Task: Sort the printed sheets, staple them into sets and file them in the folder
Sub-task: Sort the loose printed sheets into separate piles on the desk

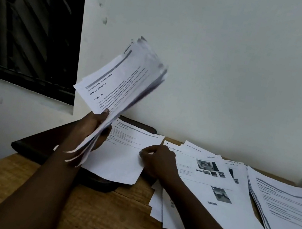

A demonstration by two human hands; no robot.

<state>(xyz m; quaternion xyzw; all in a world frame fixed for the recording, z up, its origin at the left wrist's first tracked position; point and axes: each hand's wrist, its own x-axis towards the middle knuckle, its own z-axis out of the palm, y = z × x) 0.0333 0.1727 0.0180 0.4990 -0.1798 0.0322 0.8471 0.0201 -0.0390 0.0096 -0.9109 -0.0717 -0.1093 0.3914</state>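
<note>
Head view, looking down at a wooden worktop (107, 217) set against a pale wall (215, 65), with a dark window (31, 22) at far left. The left hand (94, 130) grips a thick bundle of printed sheets (119, 80) by its lower edge and holds it raised and tilted above the worktop, the top page showing lines of text. Below it a flat dark folder (39, 145) lies on the left part of the worktop, with a single sheet (122, 159) resting on it. The right hand (159, 162) has curled fingers pinching that sheet's right edge. Just right of the hand lies a loose pile of sheets with small photos (212, 196), and at far right another pile of text pages (286, 209), fanned at the edges.
</note>
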